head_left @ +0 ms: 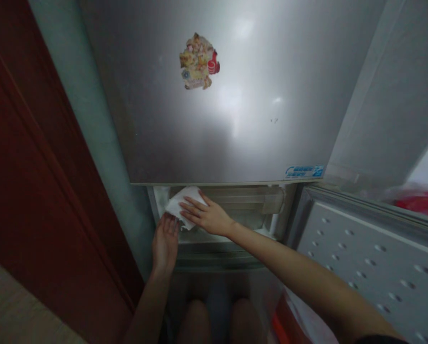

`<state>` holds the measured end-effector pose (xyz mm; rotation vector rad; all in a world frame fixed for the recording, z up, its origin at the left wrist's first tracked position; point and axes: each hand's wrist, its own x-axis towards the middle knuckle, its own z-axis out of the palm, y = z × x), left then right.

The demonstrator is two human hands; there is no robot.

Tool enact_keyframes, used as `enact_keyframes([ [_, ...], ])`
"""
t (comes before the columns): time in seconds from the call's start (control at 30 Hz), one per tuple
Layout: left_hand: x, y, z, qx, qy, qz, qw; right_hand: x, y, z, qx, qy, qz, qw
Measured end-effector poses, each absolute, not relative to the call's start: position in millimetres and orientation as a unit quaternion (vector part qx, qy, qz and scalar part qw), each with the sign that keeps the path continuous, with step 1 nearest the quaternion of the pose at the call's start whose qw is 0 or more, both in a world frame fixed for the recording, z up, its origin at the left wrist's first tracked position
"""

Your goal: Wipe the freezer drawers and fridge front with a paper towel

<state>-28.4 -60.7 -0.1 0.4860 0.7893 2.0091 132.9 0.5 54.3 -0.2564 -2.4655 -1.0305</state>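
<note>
Inside the lower refrigerator compartment, my right hand [207,216] lies over a white paper tissue [185,203]. Its fingers are stretched and slightly spread across the tissue, pressing it near the left side of the opening. My left hand [166,243] is cupped just below the tissue's lower left edge, fingers pointing up. Something small and shiny shows by those fingertips, too blurred to name. Behind the hands is a translucent drawer front [239,196]. Above them hangs the silver upper door [156,134], which is closed.
The lower door [360,258] stands swung out at the right, its dimpled inner panel facing up. A dark red wooden door frame [56,191] and pale green wall [92,124] border the left. A red and white item [289,320] lies near my right knee.
</note>
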Motion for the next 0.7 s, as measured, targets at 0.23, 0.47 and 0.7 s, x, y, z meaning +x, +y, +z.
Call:
enact_keyframes([
  [0.23,-25,-62,5,0.157,0.296,0.818,0.468,146,2,50,-0.100,-0.894,-0.366,0.237],
  [0.47,-36,-60,6,0.129,0.280,0.807,0.504,99,4,42,-0.096,-0.873,-0.398,0.265],
  [0.7,-32,-68,11,0.146,0.330,0.797,0.485,171,-8,42,-0.175,-0.867,-0.376,0.276],
])
